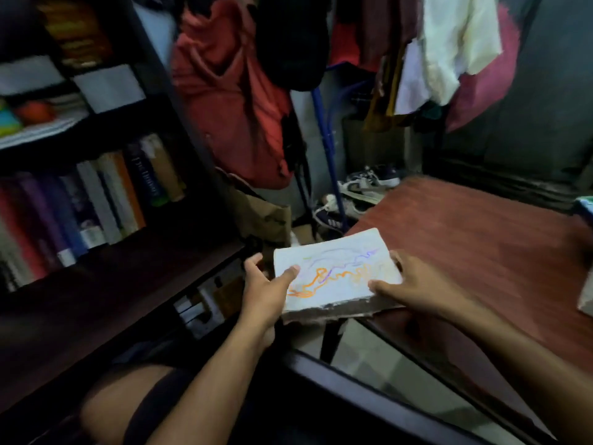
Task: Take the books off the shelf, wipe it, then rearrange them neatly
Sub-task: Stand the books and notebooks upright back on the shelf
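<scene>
Two bare hands held one worn book between them, over the near corner of a reddish-brown table; whether it rested on the wood or hung just above it could not be told. The left hand gripped the book's left edge, thumb lying across the white cover scrawled with orange and purple lines, the other fingers curled round the side and underneath. The right hand gripped the right edge, thumb on the cover near the torn lower spine, fingers bent around the far side. Left of the hands stood a dark bookshelf, with a row of upright books still on its middle level. Farther back, shoes lay on the floor beyond the table, and a red garment and a cream shirt hung above them.
</scene>
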